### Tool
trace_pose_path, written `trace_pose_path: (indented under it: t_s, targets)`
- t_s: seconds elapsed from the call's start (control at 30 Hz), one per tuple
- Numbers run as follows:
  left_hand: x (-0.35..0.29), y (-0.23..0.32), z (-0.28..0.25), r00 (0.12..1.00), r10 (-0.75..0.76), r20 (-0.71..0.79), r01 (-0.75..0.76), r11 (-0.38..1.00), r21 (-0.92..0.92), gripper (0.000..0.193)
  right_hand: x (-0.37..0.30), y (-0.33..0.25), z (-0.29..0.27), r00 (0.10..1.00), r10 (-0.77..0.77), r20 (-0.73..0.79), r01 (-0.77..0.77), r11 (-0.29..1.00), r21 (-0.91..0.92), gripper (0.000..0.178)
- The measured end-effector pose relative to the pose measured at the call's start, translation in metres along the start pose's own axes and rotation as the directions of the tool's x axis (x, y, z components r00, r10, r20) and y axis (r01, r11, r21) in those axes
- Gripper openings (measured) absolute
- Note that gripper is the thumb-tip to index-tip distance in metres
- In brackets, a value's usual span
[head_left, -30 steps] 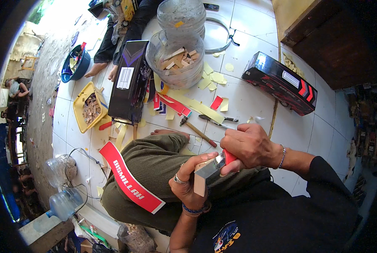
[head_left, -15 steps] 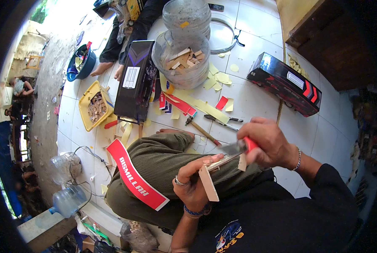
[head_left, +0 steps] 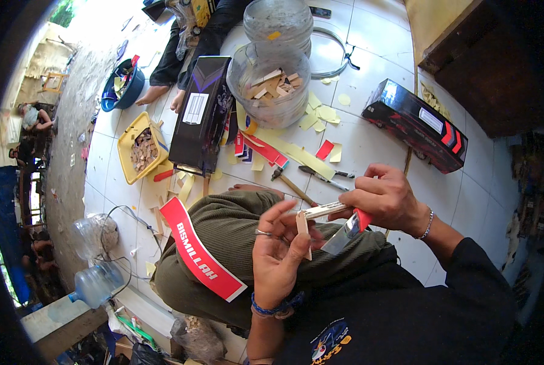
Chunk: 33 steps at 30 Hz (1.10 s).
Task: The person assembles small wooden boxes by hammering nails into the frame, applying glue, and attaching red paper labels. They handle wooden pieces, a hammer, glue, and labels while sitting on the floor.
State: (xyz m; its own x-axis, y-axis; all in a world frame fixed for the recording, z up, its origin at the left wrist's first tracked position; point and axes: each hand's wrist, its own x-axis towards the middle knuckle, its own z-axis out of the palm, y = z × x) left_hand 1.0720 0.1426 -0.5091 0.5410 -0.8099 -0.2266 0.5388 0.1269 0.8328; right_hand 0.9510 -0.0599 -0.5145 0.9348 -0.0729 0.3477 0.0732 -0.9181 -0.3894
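Note:
My right hand (head_left: 384, 198) grips a red-handled knife (head_left: 343, 236), its broad blade pointing down and left. The same fingers pinch the end of a thin light wooden strip (head_left: 323, 210). At the strip's left end a flat wooden piece (head_left: 302, 226) joins it at an angle. My left hand (head_left: 276, 249) is loosely spread around that piece, its thumb close against the lower part; whether it presses there is hard to tell. A red curved strip with white lettering (head_left: 194, 248) lies over my knee, in olive trousers (head_left: 235, 222).
A hammer (head_left: 295, 187) and pens (head_left: 317, 175) lie on the white tiles beyond my leg. Farther off stand a clear tub of wood offcuts (head_left: 269, 91), dark boxes (head_left: 200, 115) (head_left: 415, 125) and a yellow tray of wood bits (head_left: 143, 149). Another person's feet (head_left: 150, 95) are near the blue basin (head_left: 123, 85).
The knife has dropped from above the wooden piece to below it, blade now downward. My right fingers have taken hold of the strip, the piece has turned, and my left fingers have loosened.

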Motion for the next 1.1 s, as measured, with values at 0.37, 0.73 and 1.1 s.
trace_pose_path:
  t_s: [0.37, 0.73, 1.1]
  targets:
    - [-0.005, 0.002, -0.003, 0.985, -0.172, 0.016, 0.173, 0.980, -0.094, 0.040, -0.011, 0.007, 0.009, 0.994, 0.085, 0.069, -0.096, 0.977, 0.189, 0.015]
    - [-0.006, 0.004, -0.005, 0.974, -0.225, 0.009, 0.225, 0.970, -0.089, 0.031, -0.005, 0.008, 0.011, 0.985, 0.068, 0.160, -0.099, 0.976, 0.196, 0.024]
    - [-0.008, -0.006, -0.004, 0.995, -0.062, -0.073, 0.044, 0.973, -0.226, 0.024, 0.000, -0.005, 0.017, 1.000, 0.013, -0.022, -0.010, 0.992, 0.122, 0.072]
